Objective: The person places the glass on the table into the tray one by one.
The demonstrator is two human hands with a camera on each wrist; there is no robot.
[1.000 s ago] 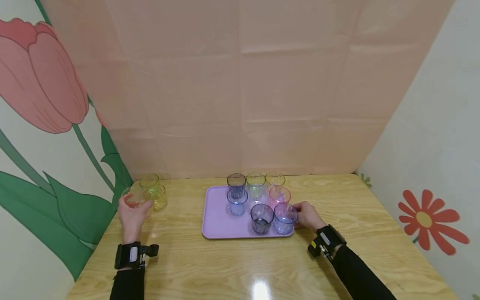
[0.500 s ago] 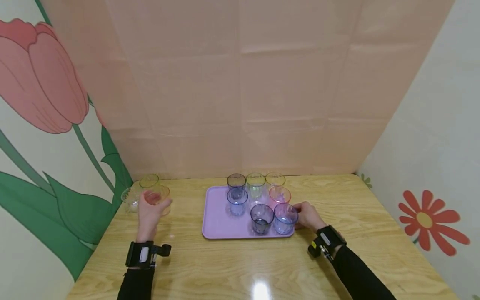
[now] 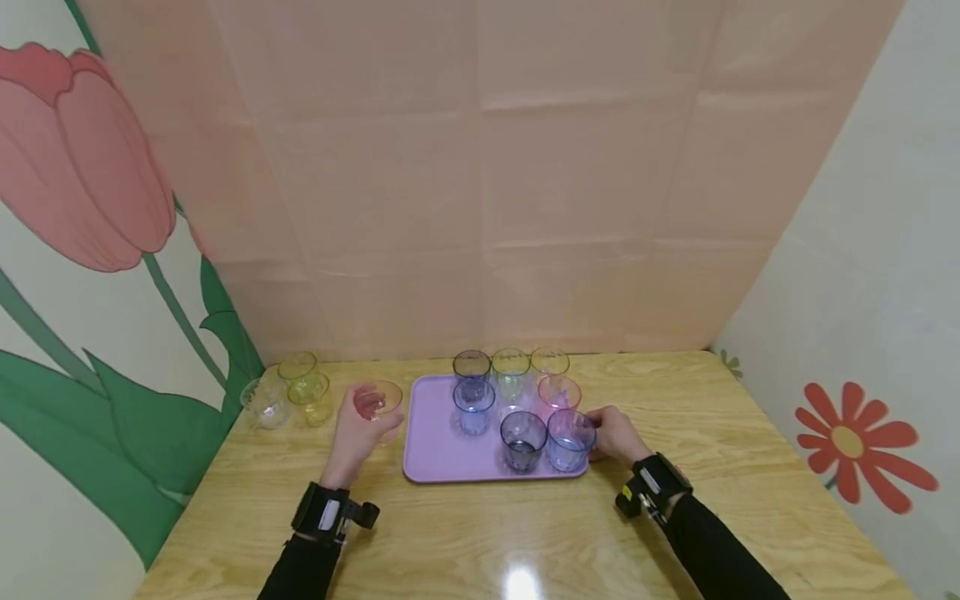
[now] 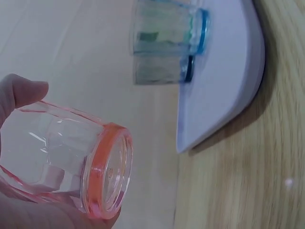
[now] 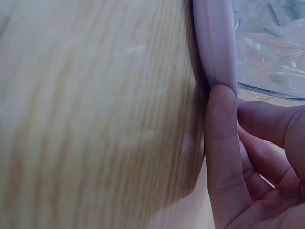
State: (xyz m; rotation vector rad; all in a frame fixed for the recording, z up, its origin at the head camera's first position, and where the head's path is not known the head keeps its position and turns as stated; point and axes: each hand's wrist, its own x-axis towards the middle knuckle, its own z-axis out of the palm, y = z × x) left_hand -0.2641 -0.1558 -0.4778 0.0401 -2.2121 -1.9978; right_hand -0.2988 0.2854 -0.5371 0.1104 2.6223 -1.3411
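Observation:
My left hand [image 3: 358, 433] holds a clear pink-orange cup [image 3: 387, 400] above the table, just left of the purple tray [image 3: 442, 454]. In the left wrist view, the thumb and fingers curl round that cup, whose orange-pink base band points toward the tray. At the tray's right front corner, my right hand [image 3: 617, 433] pinches the rim, with fingertips on both sides of it in the right wrist view. Several cups stand upright on the tray, among them a grey cup [image 3: 522, 442], a blue cup [image 3: 570, 443], a pink cup [image 3: 559, 392] and a light-blue cup [image 3: 473, 410].
A clear cup [image 3: 267, 407] and two yellow cups, one in front [image 3: 311, 402] and one behind, stand at the table's back left. A dark cup [image 3: 472, 364] and a green cup [image 3: 512, 373] fill the tray's back row with an amber-rimmed one. A wall rises behind the table.
My left hand has carried the pink-orange cup rightward, from beside the clear and yellow cups to near the tray's left edge. The right hand stays at the tray's corner.

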